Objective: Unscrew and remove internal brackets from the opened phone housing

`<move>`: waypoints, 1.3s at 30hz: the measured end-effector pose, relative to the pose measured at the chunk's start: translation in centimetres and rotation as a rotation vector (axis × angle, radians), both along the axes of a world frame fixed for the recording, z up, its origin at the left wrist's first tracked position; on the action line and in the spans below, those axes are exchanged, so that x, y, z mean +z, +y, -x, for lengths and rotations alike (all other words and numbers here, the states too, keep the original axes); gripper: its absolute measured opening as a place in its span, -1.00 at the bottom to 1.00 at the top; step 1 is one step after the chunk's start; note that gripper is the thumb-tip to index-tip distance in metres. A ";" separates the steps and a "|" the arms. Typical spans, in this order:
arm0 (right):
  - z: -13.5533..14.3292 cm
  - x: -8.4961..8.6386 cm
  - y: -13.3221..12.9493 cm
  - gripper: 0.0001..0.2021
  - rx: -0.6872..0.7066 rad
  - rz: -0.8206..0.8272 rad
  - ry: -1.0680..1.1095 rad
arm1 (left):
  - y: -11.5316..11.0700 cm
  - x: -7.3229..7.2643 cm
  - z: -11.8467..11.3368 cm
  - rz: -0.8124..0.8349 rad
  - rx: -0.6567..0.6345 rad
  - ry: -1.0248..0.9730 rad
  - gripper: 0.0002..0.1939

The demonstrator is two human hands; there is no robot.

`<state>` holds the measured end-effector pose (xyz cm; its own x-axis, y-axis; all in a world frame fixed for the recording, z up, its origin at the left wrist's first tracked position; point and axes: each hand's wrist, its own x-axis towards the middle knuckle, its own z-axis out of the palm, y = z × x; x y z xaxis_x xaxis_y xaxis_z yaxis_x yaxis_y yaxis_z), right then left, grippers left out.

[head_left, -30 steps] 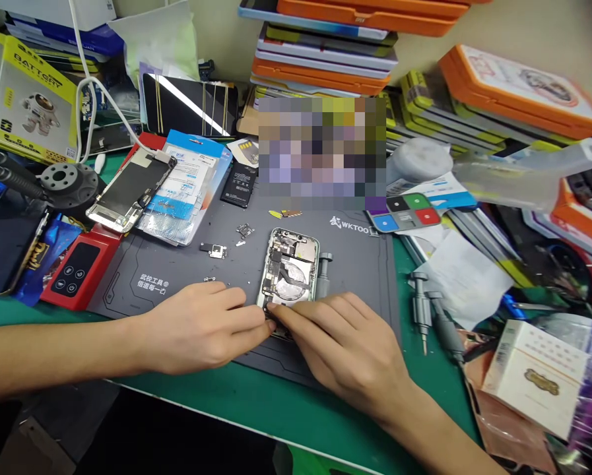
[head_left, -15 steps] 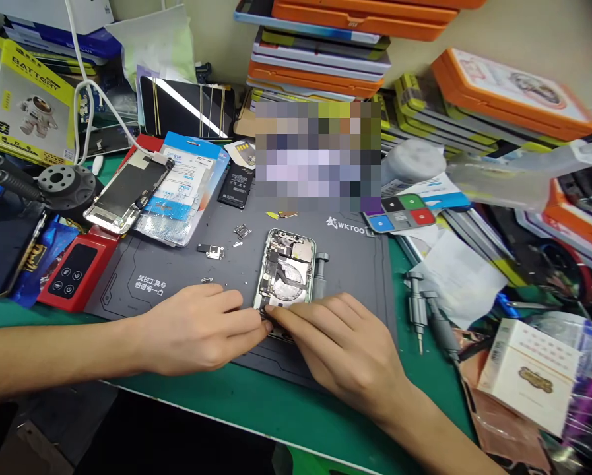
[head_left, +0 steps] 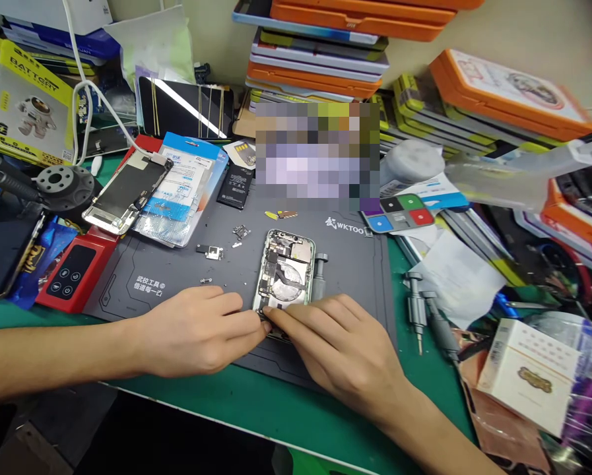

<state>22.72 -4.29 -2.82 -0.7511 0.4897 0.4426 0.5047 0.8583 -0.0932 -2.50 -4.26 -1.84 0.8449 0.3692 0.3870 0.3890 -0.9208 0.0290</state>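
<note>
An opened smartphone (head_left: 288,270) lies with its inner parts bared, showing a round coil and a dark flex cable. My left hand (head_left: 204,332) is closed, its thumb and forefinger at the phone's lower left corner. From the other side my right hand (head_left: 342,346) closes over the phone's lower end, its forefinger reaching to that same corner. Both hands hide the bottom of the phone, and what lies right under the fingertips cannot be made out. A grey screwdriver (head_left: 319,277) lies against the phone's right side. Left of it rest small metal parts (head_left: 241,232) and a bracket piece (head_left: 210,251).
A grey work mat (head_left: 177,280) covers the green table. A loose battery (head_left: 236,186), a detached screen (head_left: 130,191) and a red device (head_left: 78,270) stand at left. Screwdrivers (head_left: 417,307) and a white box (head_left: 530,376) lie at right. Stacked orange cases (head_left: 315,76) rise behind.
Hardly anything differs. Both hands stay at the phone's lower left corner, with only a slight shift of the fingers and of the view.
</note>
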 end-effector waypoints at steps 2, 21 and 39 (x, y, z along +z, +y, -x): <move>0.0 0.0 0.0 -0.75 0.000 -0.010 -0.002 | 0.0 0.0 0.0 0.000 -0.005 0.000 -0.84; 0.0 -0.1 0.0 -0.75 -0.009 0.031 0.042 | 0.0 -0.1 -0.1 0.017 -0.011 -0.028 -0.79; 0.0 -0.1 0.0 -0.77 0.024 -0.003 0.026 | 0.0 -0.1 0.0 0.015 -0.013 -0.014 -0.76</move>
<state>22.71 -4.31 -2.87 -0.7508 0.4701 0.4640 0.4810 0.8706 -0.1036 -2.45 -4.28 -1.89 0.8443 0.3640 0.3932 0.3767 -0.9251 0.0476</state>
